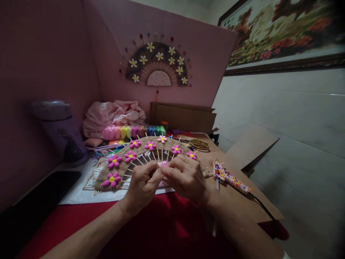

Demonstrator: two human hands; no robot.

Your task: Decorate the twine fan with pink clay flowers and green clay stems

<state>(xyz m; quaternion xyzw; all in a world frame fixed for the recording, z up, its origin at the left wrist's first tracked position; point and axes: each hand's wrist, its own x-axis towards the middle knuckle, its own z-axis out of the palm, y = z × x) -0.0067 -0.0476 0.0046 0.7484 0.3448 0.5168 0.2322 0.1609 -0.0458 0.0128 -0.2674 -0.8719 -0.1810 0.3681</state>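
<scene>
My left hand [142,184] and my right hand [187,176] meet fingertip to fingertip, both closed in a pinch. What they hold is hidden by the fingers. A small pink patch [163,164] shows just behind the fingertips; whether it is held or lies beyond, I cannot tell. Under and behind the hands lies a fan-shaped craft piece [142,148], an arch wrapped in brown twine with thin sticks running through it. Pink clay flowers [130,156] with yellow centres dot the arch. White plastic sheeting [78,190] is spread under the fan.
Clay packs [134,131] in many colours and a pink cloth [114,117] sit behind the fan. To the right are scissors [199,144], a flower-patterned glue gun [231,178] and cardboard [242,201]. A purple bottle [60,131] and a black phone-like slab [40,201] stand left. A finished fan [159,48] hangs behind.
</scene>
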